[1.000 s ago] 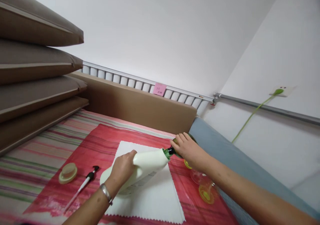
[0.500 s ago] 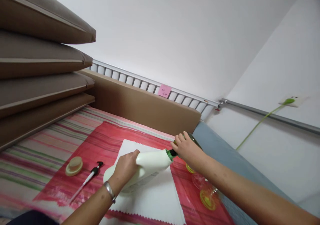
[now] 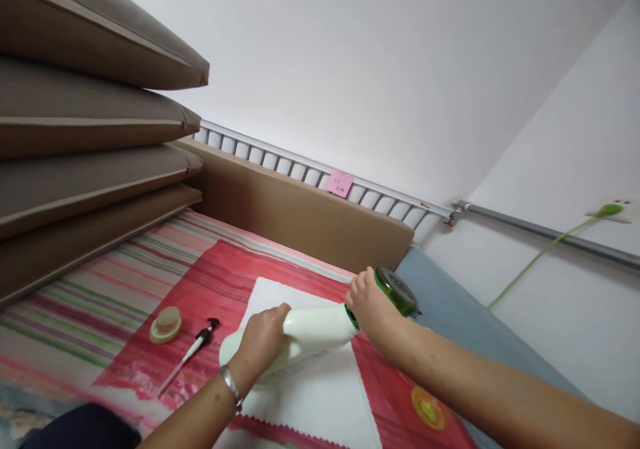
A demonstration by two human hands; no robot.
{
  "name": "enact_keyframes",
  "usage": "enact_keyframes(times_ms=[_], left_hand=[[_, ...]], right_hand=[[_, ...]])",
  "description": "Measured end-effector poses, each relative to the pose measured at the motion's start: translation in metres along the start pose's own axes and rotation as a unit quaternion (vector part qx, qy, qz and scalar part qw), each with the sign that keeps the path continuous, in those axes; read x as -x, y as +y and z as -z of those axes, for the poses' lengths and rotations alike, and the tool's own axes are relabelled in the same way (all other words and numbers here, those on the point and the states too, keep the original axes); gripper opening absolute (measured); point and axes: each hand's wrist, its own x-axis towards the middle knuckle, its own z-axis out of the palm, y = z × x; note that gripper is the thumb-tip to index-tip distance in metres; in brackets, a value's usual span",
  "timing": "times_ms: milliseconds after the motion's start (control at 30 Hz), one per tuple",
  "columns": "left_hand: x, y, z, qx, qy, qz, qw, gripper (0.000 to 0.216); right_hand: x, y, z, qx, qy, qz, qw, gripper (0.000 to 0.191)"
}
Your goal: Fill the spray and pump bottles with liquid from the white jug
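Observation:
My left hand (image 3: 265, 334) is closed around the pale white plastic jug (image 3: 317, 329), which lies tilted with its mouth to the right. My right hand (image 3: 373, 306) is wrapped round a dark green see-through bottle (image 3: 397, 290), whose base points up and to the right. The bottle's neck end meets the jug's mouth, where a green rim shows; my fingers hide how far it reaches in. Beneath the jug lies a white cloth (image 3: 325, 396) with zigzag edges. Left of my left hand are a pump dispenser head (image 3: 203, 336) with a long tube and a round pale lid (image 3: 165, 326).
A red plastic sheet (image 3: 220, 269) covers part of the striped bedding (image 3: 115, 276). A yellow round thing (image 3: 427, 408) lies partly behind my right forearm. Stacked brown cushions (image 3: 100, 129) rise at left. A brown panel (image 3: 290, 202) stands before the white radiator (image 3: 257, 156).
My right hand has turned the green bottle, so more of its base shows and its neck is more hidden by my fingers. The whole view has shifted slightly.

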Motion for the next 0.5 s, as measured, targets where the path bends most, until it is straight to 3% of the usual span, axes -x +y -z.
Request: enact_keyframes(times_ms=[267,400,500], left_hand=[[0.006,-0.006,-0.003,0.044,0.013,-0.012,0.999,0.026],[0.007,-0.011,-0.004,0.067,0.02,0.0,0.998,0.029],[0.009,-0.024,-0.005,0.102,0.04,0.013,0.994,0.028]], right_hand=[[-0.001,0.002,0.018,0.033,-0.022,0.028,0.999,0.031],[0.004,0.015,0.036,0.091,-0.093,0.032,0.991,0.048],[0.017,0.035,0.045,-0.029,-0.094,-0.001,0.995,0.059]])
